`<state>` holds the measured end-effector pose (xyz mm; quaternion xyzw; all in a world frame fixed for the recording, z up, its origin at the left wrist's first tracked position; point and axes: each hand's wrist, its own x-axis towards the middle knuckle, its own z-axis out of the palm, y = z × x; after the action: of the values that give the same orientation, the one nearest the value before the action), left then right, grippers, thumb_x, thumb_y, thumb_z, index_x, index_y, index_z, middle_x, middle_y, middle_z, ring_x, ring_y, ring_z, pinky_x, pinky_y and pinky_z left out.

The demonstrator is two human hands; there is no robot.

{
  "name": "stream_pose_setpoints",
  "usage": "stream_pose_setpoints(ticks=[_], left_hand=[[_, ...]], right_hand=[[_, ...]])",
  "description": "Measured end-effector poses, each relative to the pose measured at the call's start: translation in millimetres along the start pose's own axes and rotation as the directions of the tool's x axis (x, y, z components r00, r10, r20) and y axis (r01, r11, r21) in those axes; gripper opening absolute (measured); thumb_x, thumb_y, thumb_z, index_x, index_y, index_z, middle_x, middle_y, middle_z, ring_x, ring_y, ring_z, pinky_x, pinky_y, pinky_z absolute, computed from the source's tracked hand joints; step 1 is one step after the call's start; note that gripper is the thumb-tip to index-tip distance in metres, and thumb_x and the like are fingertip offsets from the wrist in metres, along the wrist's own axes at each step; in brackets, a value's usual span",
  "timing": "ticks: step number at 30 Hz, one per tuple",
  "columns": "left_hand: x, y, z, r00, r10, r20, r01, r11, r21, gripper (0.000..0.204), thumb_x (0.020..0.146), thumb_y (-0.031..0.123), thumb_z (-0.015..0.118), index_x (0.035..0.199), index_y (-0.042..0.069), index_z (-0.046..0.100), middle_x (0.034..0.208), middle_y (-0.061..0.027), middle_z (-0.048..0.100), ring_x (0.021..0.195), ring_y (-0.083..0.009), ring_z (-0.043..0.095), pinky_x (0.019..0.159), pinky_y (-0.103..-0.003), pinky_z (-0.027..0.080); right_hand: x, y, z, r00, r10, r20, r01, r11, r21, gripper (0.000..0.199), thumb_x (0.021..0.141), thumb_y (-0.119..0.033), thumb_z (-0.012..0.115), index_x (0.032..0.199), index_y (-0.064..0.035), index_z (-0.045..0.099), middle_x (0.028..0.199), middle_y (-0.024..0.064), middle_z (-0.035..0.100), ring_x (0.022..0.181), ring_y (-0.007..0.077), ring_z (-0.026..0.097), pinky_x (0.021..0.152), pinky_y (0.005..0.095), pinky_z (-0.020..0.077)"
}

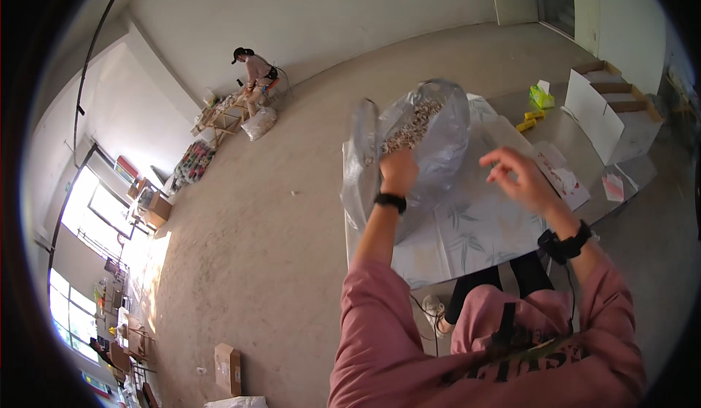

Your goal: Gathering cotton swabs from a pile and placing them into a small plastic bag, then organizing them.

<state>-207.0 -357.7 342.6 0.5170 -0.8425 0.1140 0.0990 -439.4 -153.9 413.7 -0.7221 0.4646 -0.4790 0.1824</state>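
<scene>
A clear plastic bag (pixel 454 134) stands with its mouth wide on the table (pixel 467 240), which has a pale leaf-patterned cover. Inside it lie many small brown-and-whitish pieces (pixel 416 124), too small to name. My left hand (pixel 399 170) reaches into the bag's mouth, closed at the near edge of the pieces; whatever its fingers hold is hidden. To the right of the bag, my right hand (pixel 520 178) hangs over the table, open, with loosely bent fingers apart and nothing in them.
Right of the bag lie a printed sheet (pixel 561 174), small yellow boxes (pixel 529 121), a green tissue pack (pixel 541 95) and a pink-white packet (pixel 613 187). A white divided carton (pixel 613 116) stands beyond. Far left, another person (pixel 257 72) sits at a small table. A cardboard box (pixel 228 369) is on the floor.
</scene>
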Motion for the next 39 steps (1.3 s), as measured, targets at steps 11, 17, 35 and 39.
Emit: stream_pose_setpoints(ticks=[11, 17, 35, 39], left_hand=[[-163, 86, 26, 0.930, 0.322, 0.179, -0.243, 0.901, -0.360, 0.018, 0.085, 0.008, 0.055, 0.097, 0.012, 0.069, 0.069, -0.0129, 0.066, 0.064, -0.0315, 0.068, 0.054, -0.043, 0.052], [-181, 15, -16, 0.959, -0.182, 0.218, 0.250, 0.906, -0.342, 0.069, 0.084, 0.047, 0.072, 0.137, 0.008, 0.051, 0.104, -0.0211, 0.068, 0.085, -0.0389, 0.068, 0.073, -0.046, 0.054], [-191, 46, 15, 0.820, -0.545, 0.173, 0.440, 0.407, -0.800, 0.074, 0.090, 0.002, 0.065, 0.151, 0.004, 0.025, 0.142, -0.0213, 0.047, 0.093, -0.0221, 0.067, 0.073, -0.031, 0.055], [-196, 51, 10, 0.829, -0.533, 0.171, 0.446, 0.445, -0.777, 0.067, 0.090, 0.003, 0.065, 0.148, 0.003, 0.031, 0.137, -0.0203, 0.052, 0.094, -0.0233, 0.067, 0.081, -0.035, 0.053]], right_hand=[[75, 108, 134, 0.930, 0.000, 0.367, 0.022, 0.998, -0.057, 0.026, 0.086, 0.007, 0.052, 0.110, 0.0011, 0.061, 0.112, 0.0169, 0.065, 0.109, 0.0305, 0.064, 0.087, 0.0388, 0.0517], [88, 172, 165, 0.854, 0.289, 0.432, -0.057, 0.878, -0.475, 0.101, 0.072, -0.010, 0.080, 0.154, -0.0141, 0.020, 0.153, 0.0234, 0.027, 0.135, 0.0462, 0.037, 0.106, 0.0523, 0.0389], [89, 177, 232, 0.867, -0.090, 0.489, 0.387, 0.741, -0.549, 0.069, 0.080, -0.008, 0.068, 0.144, -0.0218, 0.044, 0.137, 0.0178, 0.049, 0.122, 0.0407, 0.051, 0.089, 0.0490, 0.0537], [94, 172, 222, 0.836, -0.069, 0.545, 0.358, 0.822, -0.444, 0.064, 0.082, -0.006, 0.065, 0.141, -0.0211, 0.047, 0.136, 0.0176, 0.049, 0.121, 0.0401, 0.051, 0.092, 0.0483, 0.0531]])
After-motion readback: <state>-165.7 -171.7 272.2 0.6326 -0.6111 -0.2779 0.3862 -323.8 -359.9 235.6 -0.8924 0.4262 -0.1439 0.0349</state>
